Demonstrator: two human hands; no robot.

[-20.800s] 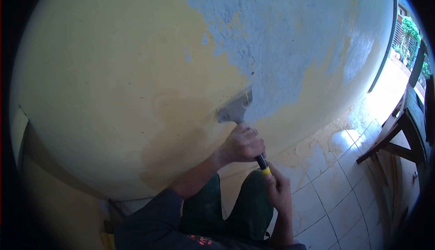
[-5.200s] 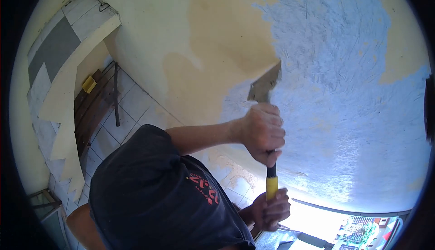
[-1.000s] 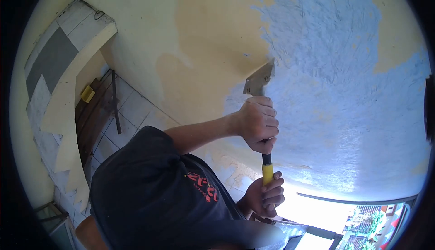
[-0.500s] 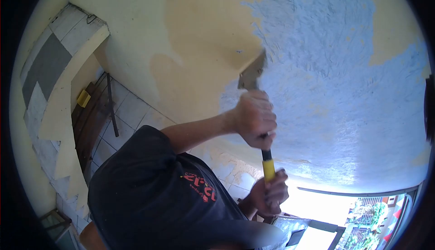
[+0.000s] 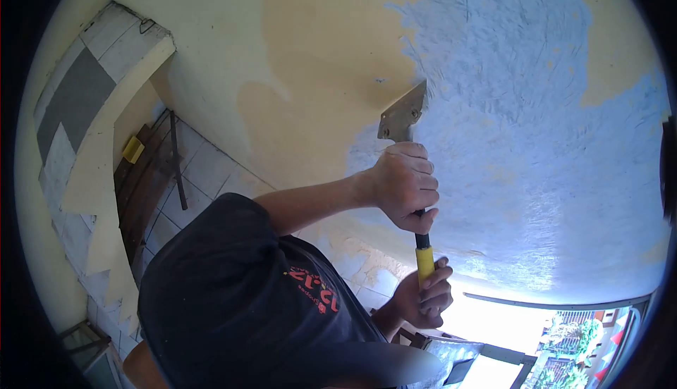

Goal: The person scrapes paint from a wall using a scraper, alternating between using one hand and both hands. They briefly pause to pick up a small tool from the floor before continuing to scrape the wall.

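Observation:
A scraper (image 5: 403,112) with a wide metal blade and a long black-and-yellow handle is held across my view, its blade edge at the wall. My left hand (image 5: 407,186), in the middle, is wrapped round the black part of the handle just below the blade. Lower down, my right hand (image 5: 427,296) has its fingers curled round the yellow end of the handle (image 5: 424,256). On the wall, a rough blue-white patch (image 5: 501,128) meets a smoother tan area (image 5: 317,58); the blade lies along their border.
Tiled steps (image 5: 116,44) rise at the left. Beside them, dark wooden boards (image 5: 151,184) and a small yellow object (image 5: 133,149) lie near the floor tiles (image 5: 201,181). A bright opening with a frame (image 5: 504,354) stands at the lower right.
The view has shifted slightly, so the wall, scraper and my left hand appear a little farther right. The blurred blade is now sharp. Both hands keep their hold on the handle.

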